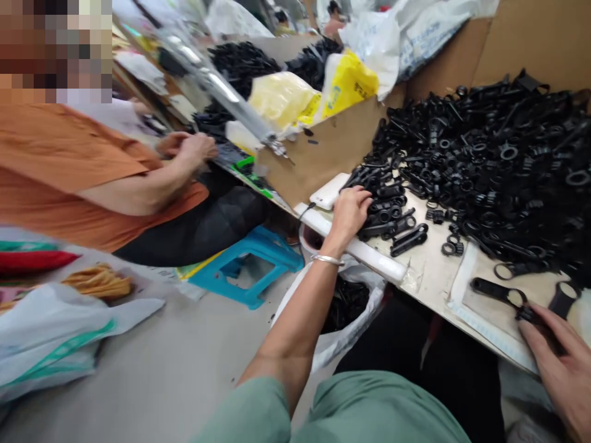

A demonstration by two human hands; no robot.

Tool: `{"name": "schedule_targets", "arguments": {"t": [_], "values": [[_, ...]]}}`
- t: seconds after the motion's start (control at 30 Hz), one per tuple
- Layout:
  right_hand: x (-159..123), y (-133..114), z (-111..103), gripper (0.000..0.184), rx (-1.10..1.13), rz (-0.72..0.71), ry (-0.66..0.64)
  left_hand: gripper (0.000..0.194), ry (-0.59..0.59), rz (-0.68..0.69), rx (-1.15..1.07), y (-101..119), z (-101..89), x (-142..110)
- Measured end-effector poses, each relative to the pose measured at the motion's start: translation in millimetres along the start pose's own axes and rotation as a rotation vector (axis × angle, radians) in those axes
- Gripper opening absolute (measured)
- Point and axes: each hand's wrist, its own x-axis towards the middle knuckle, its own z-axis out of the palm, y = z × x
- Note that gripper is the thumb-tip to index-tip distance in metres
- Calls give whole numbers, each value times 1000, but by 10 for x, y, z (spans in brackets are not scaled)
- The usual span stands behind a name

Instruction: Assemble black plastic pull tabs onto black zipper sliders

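Black parts (489, 154) heap high across the table (431, 249), and here's my left hand (351, 210), fingers curled over the near ones by a white device (329, 192); whether it grips one, I can't tell. Over on the other side, my right hand (561, 363) pinches a small black piece (525, 312) beside a long black one.

The heaped parts (489, 160) look like black plastic with a dull sheen. Smooth brown cardboard (323, 154) stands beside thin, wrinkled, glossy plastic bags (286, 98). The stool (253, 264) is smooth blue plastic; the bracelet (327, 259), shiny silvery metal.
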Motion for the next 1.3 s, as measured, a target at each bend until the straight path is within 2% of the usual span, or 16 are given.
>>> {"name": "schedule_targets", "arguments": {"t": [0.1, 0.13, 0.17, 0.23, 0.3, 0.4, 0.5, 0.6, 0.67, 0.8, 0.87, 0.9, 1.0, 1.13, 1.23, 1.3], "values": [[-5, -145, -37, 51, 99, 164, 80, 22, 86, 41, -7, 318, 30, -256], [0, -166, -30, 54, 164, 188, 127, 23, 116, 109, -22, 501, 40, -379], [5, -177, -18, 56, 230, 201, 165, 24, 80, 228, -63, 713, 56, -508], [10, -175, 11, 54, 330, 209, 225, 22, -64, 519, -117, 1175, 122, -755], [5, -160, 33, 49, 376, 189, 261, 18, -249, 724, -66, 1587, 237, -945], [-15, -133, 43, 46, 396, 144, 280, 15, -439, 797, 28, 1927, 428, -1083], [-21, -110, 38, 43, 414, 111, 265, 17, -541, 735, 26, 1963, 514, -1097], [-23, -98, 35, 41, 449, 66, 284, 12, -633, 518, -226, 1907, 456, -1095], [-44, -108, 34, 42, 456, 37, 308, 23, -740, 250, -564, 1886, 381, -1121], [-124, -209, 40, 39, 376, -30, 297, 46, -1096, -393, -1298, 1889, 302, -1225], [-138, -297, 55, 33, 298, -126, 273, 46, -1180, -614, -1514, 1893, 307, -1273], [-131, -343, 67, 31, 260, -180, 269, 44, -1176, -673, -1581, 1894, 314, -1291], [-68, -460, 109, 29, 202, -294, 271, 43, -1137, -691, -1677, 1885, 332, -1318], [1, -534, 142, 31, 186, -357, 209, 64, -1040, -527, -1623, 1828, 342, -1308], [7, -550, 140, 31, 246, -321, 151, 48, -1005, -399, -1527, 1770, 357, -1302], [9, -556, 137, 30, 296, -273, 158, 38, -1010, -371, -1512, 1748, 371, -1309]]}}
